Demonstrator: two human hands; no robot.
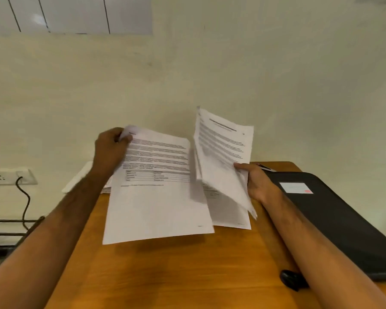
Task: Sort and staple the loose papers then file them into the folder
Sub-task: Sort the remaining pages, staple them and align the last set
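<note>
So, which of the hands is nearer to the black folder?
Right. The right hand holds papers just beside the black folder on the table; the left hand grips a sheet far across.

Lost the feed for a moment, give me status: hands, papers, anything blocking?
Left hand pinches one sheet by its top corner. Right hand grips a small stack, raised. Black folder closed at right. Nothing blocking.

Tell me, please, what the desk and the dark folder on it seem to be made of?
The desk looks like wood or wood-look laminate: warm orange-brown, faint grain streaks, soft sheen. The folder seems matte black plastic or faux leather, with rounded corners and a white label; the blur leaves it open.
</note>
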